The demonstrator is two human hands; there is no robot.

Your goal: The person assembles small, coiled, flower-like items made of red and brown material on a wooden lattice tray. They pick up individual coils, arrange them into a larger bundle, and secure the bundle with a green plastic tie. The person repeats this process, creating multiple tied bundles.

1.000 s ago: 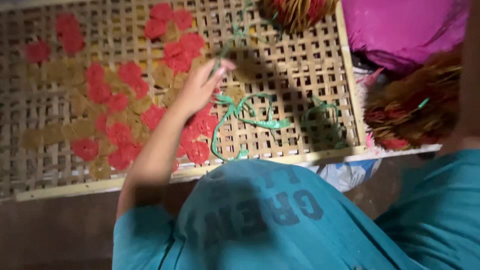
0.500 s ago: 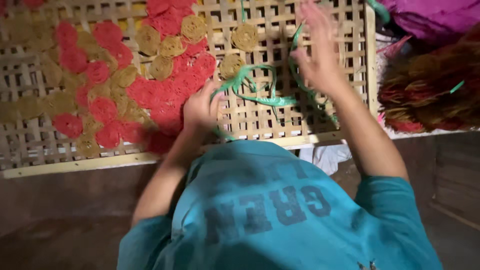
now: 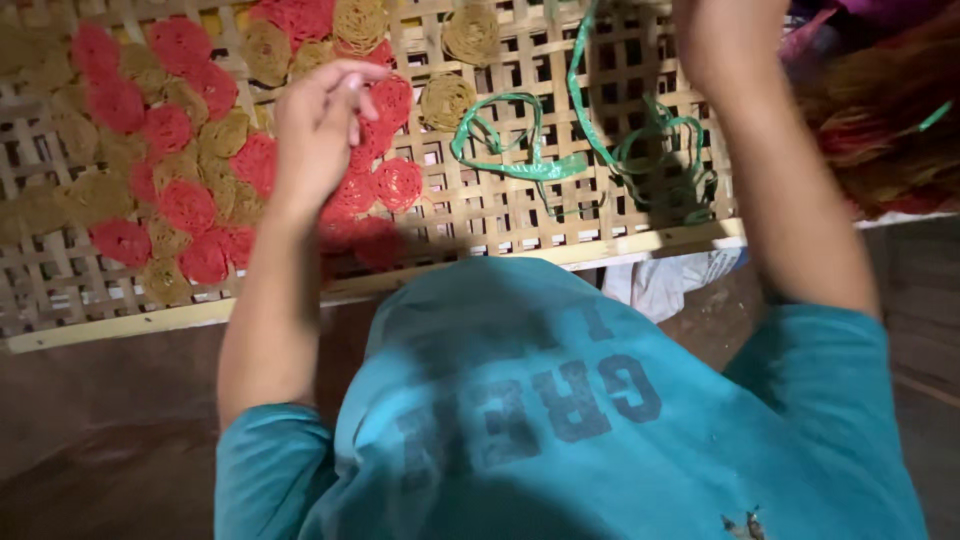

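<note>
A woven bamboo lattice tray [image 3: 480, 215] lies in front of me. Its left half is covered with round coiled discs, some red [image 3: 185, 205] and some tan [image 3: 445, 100]. My left hand [image 3: 315, 130] hovers over the red discs near the tray's middle, fingers curled with thumb and fingertips together; nothing shows in it. My right hand [image 3: 730, 40] is raised at the top edge, blurred, and what it holds is unclear. Green plastic strap [image 3: 540, 165] lies looped on the tray between my hands, one strand running up to the top edge.
My teal printed shirt [image 3: 560, 410] fills the lower frame. A bundle of red and tan strands [image 3: 880, 130] lies to the right of the tray. White cloth or paper [image 3: 660, 285] pokes out under the tray's front edge. Dark brown floor lies at the lower left.
My left hand has lifted off the tray and curled its fingers. My right hand has risen toward the top edge. The view has shifted, bringing more discs into sight.
</note>
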